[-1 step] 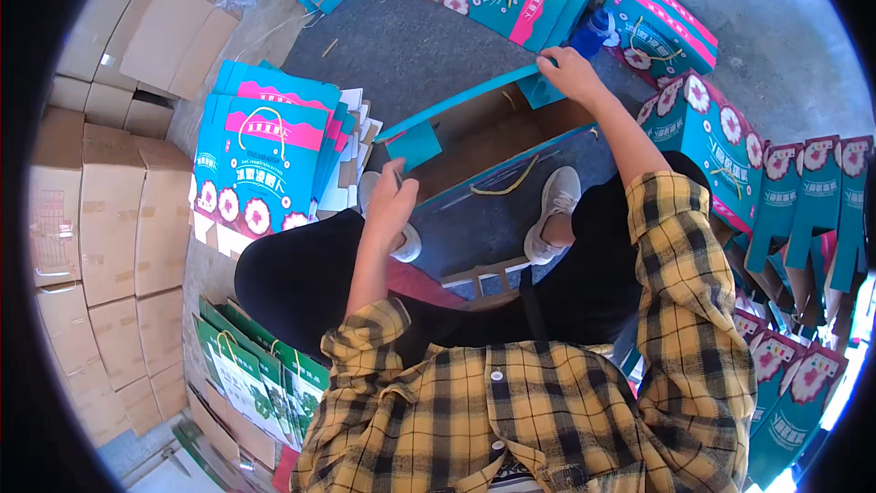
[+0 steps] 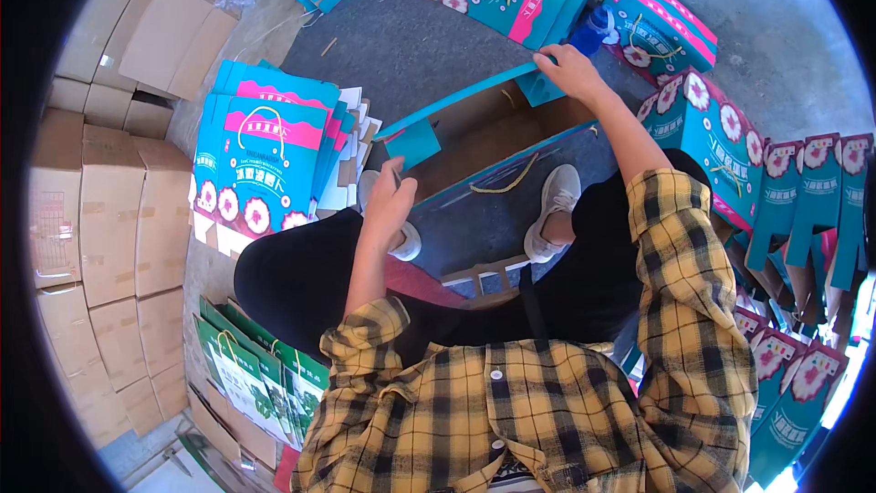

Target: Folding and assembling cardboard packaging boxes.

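An open teal cardboard gift box [image 2: 465,141] stands on the floor in front of my shoes, with its brown inside showing and a yellow cord handle on its near side. My right hand [image 2: 570,71] pinches its far rim at the right end, beside a folded-in teal flap. At the box's left end, next to another teal flap [image 2: 412,144], my left hand [image 2: 390,198] is closed with its fingers curled. Something small and dark seems to be between thumb and fingers, too small to name.
Flat teal-and-pink gift boxes [image 2: 265,151] are stacked at my left, before brown cartons [image 2: 109,210]. Green boxes [image 2: 260,365] lie near my left knee. More teal boxes [image 2: 703,137] stand at right. A blue bottle [image 2: 593,32] is beyond my right hand.
The box's far rim and my right hand have shifted very slightly left. Little else differs.
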`<action>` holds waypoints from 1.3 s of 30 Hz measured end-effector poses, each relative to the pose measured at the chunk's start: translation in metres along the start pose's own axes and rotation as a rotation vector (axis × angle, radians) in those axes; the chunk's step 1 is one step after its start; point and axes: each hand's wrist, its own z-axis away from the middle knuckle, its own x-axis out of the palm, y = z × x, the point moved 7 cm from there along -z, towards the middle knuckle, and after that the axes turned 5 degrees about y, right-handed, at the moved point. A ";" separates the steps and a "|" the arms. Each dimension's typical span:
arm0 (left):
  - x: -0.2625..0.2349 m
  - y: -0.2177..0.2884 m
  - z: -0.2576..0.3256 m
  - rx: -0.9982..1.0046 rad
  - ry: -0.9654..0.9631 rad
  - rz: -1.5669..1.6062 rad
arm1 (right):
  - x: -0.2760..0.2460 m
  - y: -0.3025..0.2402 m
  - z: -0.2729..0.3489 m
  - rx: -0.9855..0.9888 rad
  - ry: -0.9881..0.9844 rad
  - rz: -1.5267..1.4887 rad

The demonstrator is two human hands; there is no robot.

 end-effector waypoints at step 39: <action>0.008 -0.001 -0.008 0.041 0.036 0.245 | 0.062 -0.054 0.026 -0.436 -0.315 0.645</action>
